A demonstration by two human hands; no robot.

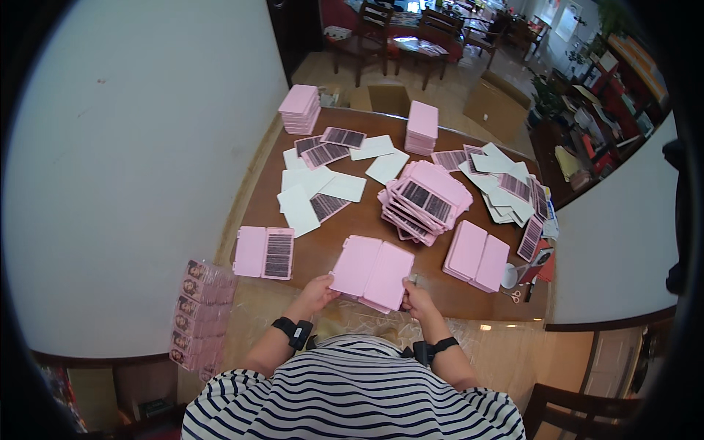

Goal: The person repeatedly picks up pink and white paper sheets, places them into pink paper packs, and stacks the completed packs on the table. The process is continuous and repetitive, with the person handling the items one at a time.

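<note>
Over the near edge of the table, both hands hold a spread-open pink case (372, 273), its plain pink side facing up. My left hand (320, 293) is closed on its left edge, and my right hand (418, 299) grips the right edge. More pink shows beneath the case's front edge; I cannot tell whether it is a second case. Left of it lies an open pink case (251, 253) with a dark striped panel in one half. To the right rests a low pile of open pink cases (477, 253). Behind them, a messy stack of open cases (425, 198) shows dark striped panels.
White cards (312, 183) and striped cards are strewn at left, with another heap of cards (510, 191) at right. Stacks of closed pink cases (300, 110) stand along the back. Scissors (515, 296) lie near the right corner. Wrapped packs (199, 315) are below at left.
</note>
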